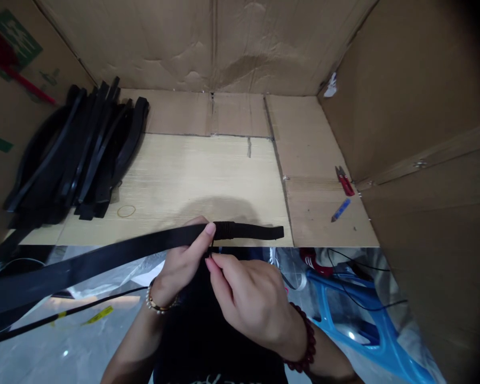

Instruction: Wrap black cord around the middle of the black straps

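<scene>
Near lettering [212, 380] was unreadable. The left hand [184, 262] clamped a curved black strip [136, 245], ribbed toward the right; the curled right hand [254, 293] pinched cord [212, 244].

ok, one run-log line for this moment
left hand: holding black strip | right hand: pinching thin dark strand by strip | red snips: right side, untouched

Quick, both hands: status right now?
Left hand: closed, holding the black strip, thumb on top.
Right hand: closed, pinching what looks like thin dark cord.
</scene>
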{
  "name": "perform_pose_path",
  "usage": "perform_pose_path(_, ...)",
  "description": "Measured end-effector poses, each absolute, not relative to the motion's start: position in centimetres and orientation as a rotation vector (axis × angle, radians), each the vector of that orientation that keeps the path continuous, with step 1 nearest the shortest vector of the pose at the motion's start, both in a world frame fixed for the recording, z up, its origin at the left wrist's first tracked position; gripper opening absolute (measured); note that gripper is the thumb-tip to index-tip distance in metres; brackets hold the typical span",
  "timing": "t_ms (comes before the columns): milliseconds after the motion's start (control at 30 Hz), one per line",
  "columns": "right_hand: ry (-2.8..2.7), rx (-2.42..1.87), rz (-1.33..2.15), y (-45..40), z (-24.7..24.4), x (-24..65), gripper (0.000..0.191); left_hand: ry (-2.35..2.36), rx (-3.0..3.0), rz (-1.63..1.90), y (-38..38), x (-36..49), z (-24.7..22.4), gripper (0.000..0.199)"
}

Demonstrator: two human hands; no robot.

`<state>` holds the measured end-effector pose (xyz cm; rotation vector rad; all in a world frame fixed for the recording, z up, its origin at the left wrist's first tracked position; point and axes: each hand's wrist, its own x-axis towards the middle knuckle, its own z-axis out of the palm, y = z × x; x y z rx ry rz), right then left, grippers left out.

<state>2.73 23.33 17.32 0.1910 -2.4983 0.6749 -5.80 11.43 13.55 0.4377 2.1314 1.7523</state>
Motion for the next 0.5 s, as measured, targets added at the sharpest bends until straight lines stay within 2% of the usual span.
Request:
perform_pose_path(67,-2.550,0.255,0.690,24.0,18.0,2.8,0.031,2.130,0.468,1.704,11.2,-5.7,13.8,0.036)
perform_pose_path(200,-2.639,0.362,0.647,24.9,18.7,2.9,0.033,2.120,0.489,1.652,10.8,-5.6,13.8,0.021)
perform_pose_path(367,-2.549,0.262,0.659,24.6,18.4,3.7,0.026,2.109,0.637,1.832,10.0,-5.0,13.8,0.007)
perform_pose_path(500,-2.482,0.220,0.613,23.3,18.1,4.6,0.019,2.037,0.758,1.951,9.8,-4.3,13.8,0.014)
